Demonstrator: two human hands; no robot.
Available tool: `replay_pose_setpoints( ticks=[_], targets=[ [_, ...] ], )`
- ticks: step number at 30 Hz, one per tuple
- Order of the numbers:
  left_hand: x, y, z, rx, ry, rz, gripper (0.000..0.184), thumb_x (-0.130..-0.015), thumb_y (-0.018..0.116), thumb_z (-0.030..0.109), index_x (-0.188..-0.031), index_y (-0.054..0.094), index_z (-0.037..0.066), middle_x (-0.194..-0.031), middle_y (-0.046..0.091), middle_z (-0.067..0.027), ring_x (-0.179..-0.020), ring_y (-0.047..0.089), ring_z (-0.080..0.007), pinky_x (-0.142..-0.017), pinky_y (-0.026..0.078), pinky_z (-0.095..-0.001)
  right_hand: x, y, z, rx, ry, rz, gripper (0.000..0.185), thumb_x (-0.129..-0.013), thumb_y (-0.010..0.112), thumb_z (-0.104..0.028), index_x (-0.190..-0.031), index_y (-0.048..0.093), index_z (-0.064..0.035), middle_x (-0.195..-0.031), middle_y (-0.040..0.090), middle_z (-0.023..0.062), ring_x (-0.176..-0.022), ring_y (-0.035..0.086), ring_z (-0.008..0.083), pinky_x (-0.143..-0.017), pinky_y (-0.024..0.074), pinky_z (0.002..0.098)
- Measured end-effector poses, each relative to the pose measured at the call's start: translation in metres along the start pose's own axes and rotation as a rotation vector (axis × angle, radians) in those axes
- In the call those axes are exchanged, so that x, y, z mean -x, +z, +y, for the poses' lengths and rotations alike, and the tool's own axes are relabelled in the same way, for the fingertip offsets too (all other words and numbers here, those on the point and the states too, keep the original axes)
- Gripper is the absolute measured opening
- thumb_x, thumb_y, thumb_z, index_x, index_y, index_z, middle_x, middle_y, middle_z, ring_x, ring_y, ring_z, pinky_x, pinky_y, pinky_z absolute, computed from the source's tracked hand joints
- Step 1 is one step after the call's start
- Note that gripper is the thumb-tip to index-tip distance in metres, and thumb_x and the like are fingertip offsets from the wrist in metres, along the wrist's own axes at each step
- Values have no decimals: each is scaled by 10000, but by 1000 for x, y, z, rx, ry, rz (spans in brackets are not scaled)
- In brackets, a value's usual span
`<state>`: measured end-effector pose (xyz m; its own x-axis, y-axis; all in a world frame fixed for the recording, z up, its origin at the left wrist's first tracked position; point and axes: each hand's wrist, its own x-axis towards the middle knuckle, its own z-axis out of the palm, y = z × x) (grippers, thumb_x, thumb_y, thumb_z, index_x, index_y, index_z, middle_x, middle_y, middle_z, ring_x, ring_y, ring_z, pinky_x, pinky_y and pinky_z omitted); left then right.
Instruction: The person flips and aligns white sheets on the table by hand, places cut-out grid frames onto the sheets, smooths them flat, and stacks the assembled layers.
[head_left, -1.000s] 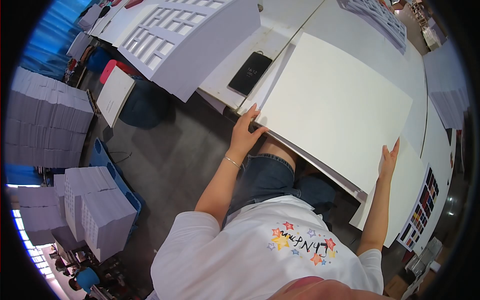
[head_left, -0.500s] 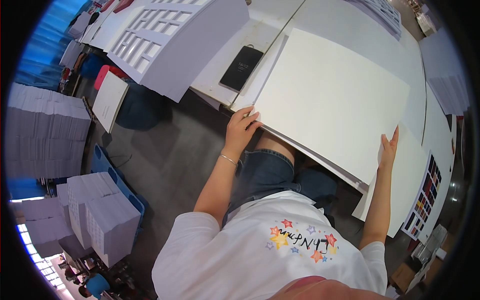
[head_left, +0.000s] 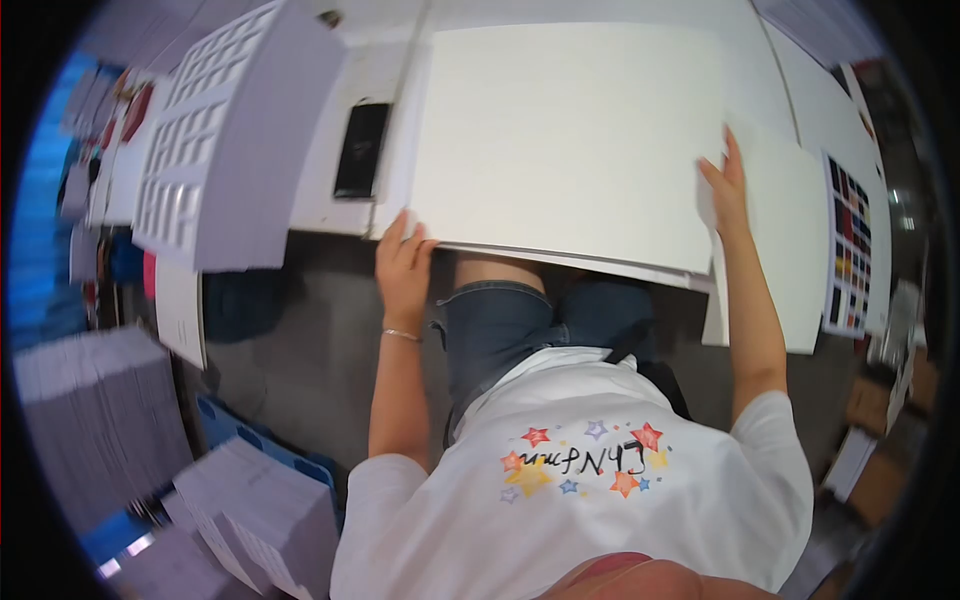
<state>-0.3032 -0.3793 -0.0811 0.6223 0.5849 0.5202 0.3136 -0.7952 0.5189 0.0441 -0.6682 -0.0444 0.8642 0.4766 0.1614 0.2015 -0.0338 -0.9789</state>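
A large white board lies on the table in front of me, with more white layers showing under its near edge. My left hand is at its near left corner, fingers on the left side and thumb at the front edge, closed on the corner. At the right edge, my right hand touches the board's side with thumb and fingers stretched apart. Another white sheet lies under and beside my right forearm. Left of the board is a dark phone.
A tall stack of white sheets with cut-out windows stands on the table at the left. At the right edge lies a colour swatch chart. Paper stacks stand on the floor at left, near a blue pallet.
My view has turned, so the table and board now appear squarer and farther left. Both hands stay at the same places on the board.
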Motion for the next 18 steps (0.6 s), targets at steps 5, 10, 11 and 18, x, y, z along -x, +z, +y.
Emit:
replay_pose_setpoints(
  ticks=[5,10,11,18],
  targets=[
    [-2,-5,0,2,16,-109,208,-765,662,93,-949,630,2,-1160,561,-148,-1025,544,-291,-873,425,-354,1,4,-2,18,4,26,664,-779,565,-6,-1370,265,-43,-1377,331,81,-1275,293,175,-1038,239,291],
    [-3,-7,3,-55,52,-127,211,-789,642,107,-977,618,16,-1188,542,-148,-1036,532,-300,-866,422,-357,-1,5,10,-115,18,-24,660,-779,565,-1,-1368,269,-40,-1379,330,85,-1274,301,175,-1035,245,289],
    [-3,-7,3,-47,61,-136,211,-789,642,107,-977,618,16,-1188,542,-148,-1036,532,-300,-866,422,-357,0,4,10,-107,47,-14,658,-779,566,0,-1366,273,-42,-1376,335,88,-1272,305,176,-1036,249,290],
    [-2,-8,2,-75,67,-175,194,-826,608,113,-989,605,7,-1215,530,-135,-1068,518,-273,-896,405,-333,1,4,12,32,51,7,651,-784,579,-18,-1363,282,-41,-1372,346,95,-1264,322,181,-1029,270,289]
  ],
)
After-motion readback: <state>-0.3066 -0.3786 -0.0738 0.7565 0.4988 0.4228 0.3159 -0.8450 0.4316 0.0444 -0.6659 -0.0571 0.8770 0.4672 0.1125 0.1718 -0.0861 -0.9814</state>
